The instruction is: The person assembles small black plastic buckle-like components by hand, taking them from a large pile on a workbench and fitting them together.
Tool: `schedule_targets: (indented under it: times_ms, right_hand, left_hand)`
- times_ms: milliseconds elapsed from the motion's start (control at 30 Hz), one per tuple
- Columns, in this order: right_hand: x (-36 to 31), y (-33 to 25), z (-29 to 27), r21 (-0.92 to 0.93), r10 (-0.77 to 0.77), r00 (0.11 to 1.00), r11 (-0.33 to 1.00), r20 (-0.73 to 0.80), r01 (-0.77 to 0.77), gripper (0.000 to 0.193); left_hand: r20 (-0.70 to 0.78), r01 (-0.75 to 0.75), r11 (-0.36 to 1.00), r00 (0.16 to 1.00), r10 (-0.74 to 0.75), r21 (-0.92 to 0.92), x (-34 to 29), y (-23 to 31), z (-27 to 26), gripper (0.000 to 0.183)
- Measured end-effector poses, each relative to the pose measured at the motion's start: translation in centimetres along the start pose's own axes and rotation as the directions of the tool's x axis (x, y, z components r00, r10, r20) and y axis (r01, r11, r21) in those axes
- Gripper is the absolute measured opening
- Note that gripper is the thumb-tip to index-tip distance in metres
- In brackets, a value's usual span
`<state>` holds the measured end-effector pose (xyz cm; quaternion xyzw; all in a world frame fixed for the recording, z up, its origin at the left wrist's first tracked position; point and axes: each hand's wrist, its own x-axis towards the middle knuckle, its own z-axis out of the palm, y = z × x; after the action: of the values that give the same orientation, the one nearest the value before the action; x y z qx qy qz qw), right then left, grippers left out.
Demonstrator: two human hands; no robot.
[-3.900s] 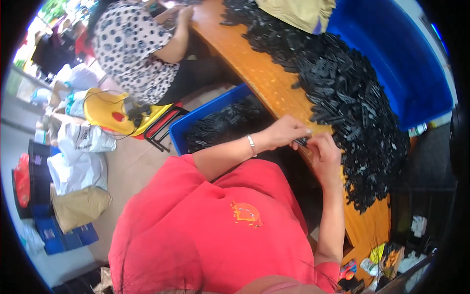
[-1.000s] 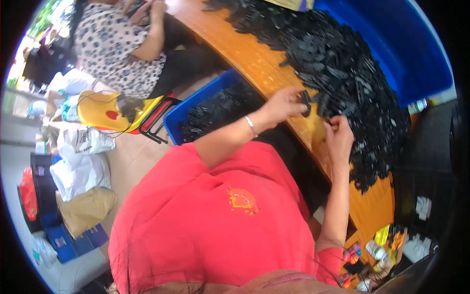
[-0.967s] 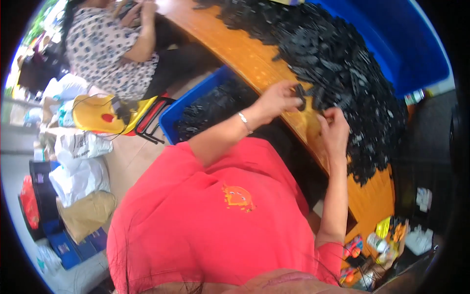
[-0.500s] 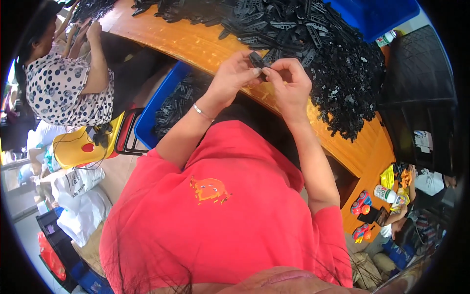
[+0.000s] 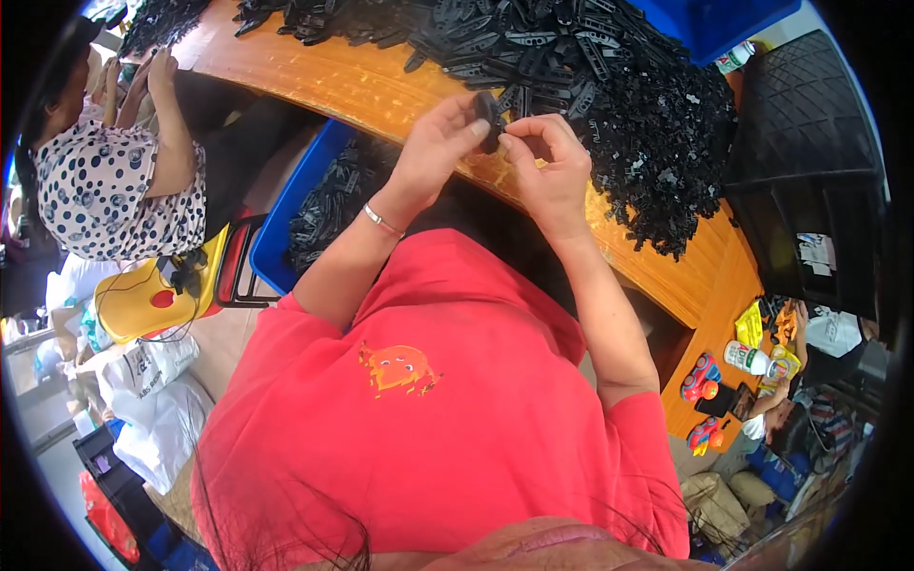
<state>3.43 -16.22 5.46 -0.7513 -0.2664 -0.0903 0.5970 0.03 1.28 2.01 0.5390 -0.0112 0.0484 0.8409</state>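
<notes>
Over the near edge of the wooden table, my left hand [image 5: 430, 149] pinches a dark black plastic piece [image 5: 487, 116] between thumb and fingers, its long side tilted upright. Close against its right side is my right hand [image 5: 554, 173], thumb and forefinger pressed together at the piece; whatever they may hold is too small to make out. Just beyond my hands lies a heap of long black plastic parts [image 5: 519, 43] with holes in them. A pile of small black parts [image 5: 657, 157] spreads to the right of my right hand.
Below the table's edge at left stands a blue bin [image 5: 276, 249] of black parts. Another blue bin [image 5: 700, 29] sits at the far right. A co-worker in a spotted top [image 5: 105, 190] works at left, near a yellow chair [image 5: 143, 300]. Toy cars [image 5: 703, 373] lie on the right-hand table [image 5: 684, 419].
The black piece has been turned more upright in my left hand. My right fingertips have drawn slightly apart from it. The whole view has shifted a little.
</notes>
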Motion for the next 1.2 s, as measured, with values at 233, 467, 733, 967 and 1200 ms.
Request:
schedule_targets:
  times_ms: [233, 467, 733, 967, 1200]
  right_hand:
    - [0.0, -0.1, -1.0, -0.014, -0.023, 0.998, 1.000, 0.065, 0.024, 0.012]
    - [1.5, -0.9, -1.7, -0.132, -0.277, 0.923, 0.938, 0.269, 0.320, 0.016]
    - [1.4, -0.2, -2.2, -0.194, -0.286, 0.891, 0.909, 0.353, 0.369, 0.020]
    - [-0.8, 0.1, -0.4, -0.253, 0.201, 0.934, 0.959, 0.294, -0.126, 0.021]
    - [-3.5, 2.3, 3.7, -0.217, 0.339, 0.871, 0.936, 0.356, -0.275, 0.034]
  left_hand:
    - [0.043, 0.230, 0.965, 0.973, -0.226, -0.128, 0.4, 0.7, -1.6, 0.041]
    - [0.047, 0.301, 0.952, 0.953, -0.299, -0.046, 0.5, 1.6, -1.2, 0.040]
    - [0.054, 0.303, 0.941, 0.948, -0.314, 0.151, 0.2, 1.8, -1.8, 0.039]
    - [0.096, 0.118, 0.973, 0.986, -0.139, 0.198, -2.6, 2.1, -1.4, 0.029]
    - [0.038, 0.018, 0.809, 0.998, -0.050, 0.587, -5.5, 2.4, -3.7, 0.032]
